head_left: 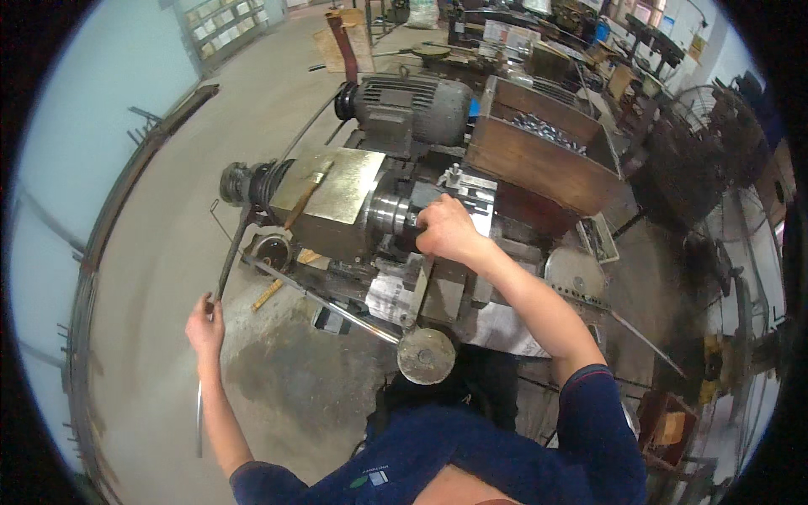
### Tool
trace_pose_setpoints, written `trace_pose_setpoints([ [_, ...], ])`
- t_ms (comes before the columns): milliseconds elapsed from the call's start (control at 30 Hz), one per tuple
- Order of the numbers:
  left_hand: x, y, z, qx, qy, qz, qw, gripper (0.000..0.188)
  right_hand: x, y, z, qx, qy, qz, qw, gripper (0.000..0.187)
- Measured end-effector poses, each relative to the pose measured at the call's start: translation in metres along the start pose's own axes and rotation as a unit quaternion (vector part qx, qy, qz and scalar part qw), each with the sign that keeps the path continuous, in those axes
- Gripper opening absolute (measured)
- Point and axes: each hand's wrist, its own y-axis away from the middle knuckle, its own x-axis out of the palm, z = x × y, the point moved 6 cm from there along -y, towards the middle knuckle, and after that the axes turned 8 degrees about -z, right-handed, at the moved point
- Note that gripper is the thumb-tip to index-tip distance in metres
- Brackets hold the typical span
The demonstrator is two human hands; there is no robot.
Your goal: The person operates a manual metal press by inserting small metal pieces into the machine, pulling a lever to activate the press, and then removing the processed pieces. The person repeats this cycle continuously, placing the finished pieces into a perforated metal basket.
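My left hand (pixel 204 326) is out to the left of a small lathe, its fingers closed round the lower end of a long dark bar (pixel 229 265). That bar slants up toward the pulley (pixel 269 181) at the machine's left end. My right hand (pixel 448 229) is over the lathe's working area, just right of the shiny round chuck (pixel 389 212). Its fingers are curled down, and what they grip is hidden beneath them. Beyond the knuckles sits a bright metal tool block (pixel 471 189). A brush (pixel 308 199) with a wooden handle lies on the headstock cover (pixel 345 181).
An electric motor (pixel 412 109) stands behind the headstock. At the back right is a wooden box (pixel 530 156) holding many small metal parts. A steel lever (pixel 349 318) runs to a round disc (pixel 426 355) near my body. A perforated round plate (pixel 575 273) sits at the right.
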Motion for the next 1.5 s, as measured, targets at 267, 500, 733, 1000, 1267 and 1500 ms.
trace_pose_setpoints([
  [267,0.034,-0.006,0.081,-0.062,-0.187,0.124,0.972,0.044,0.034,-0.017,0.002,0.059,-0.007,-0.004,0.998,0.023],
  [500,0.027,-0.034,0.093,-0.146,-0.19,0.09,0.967,0.042,0.031,-0.014,0.002,0.043,-0.052,-0.042,0.997,0.023],
  [733,0.022,0.034,0.035,-0.189,-0.06,0.112,0.974,0.041,0.037,-0.02,0.001,0.005,0.001,0.004,1.0,0.026],
  [1000,0.035,0.061,0.014,-0.145,-0.004,0.091,0.985,0.032,0.026,-0.012,0.006,0.0,0.073,0.043,0.996,0.024],
  [1267,0.047,0.043,0.017,-0.177,0.374,0.306,0.857,0.023,-0.098,0.0,-0.08,0.111,0.091,0.002,0.99,0.029],
  [1500,0.079,0.027,-0.011,-0.223,0.514,0.3,0.772,0.04,-0.156,0.061,-0.121,0.077,0.006,-0.26,0.963,0.049],
])
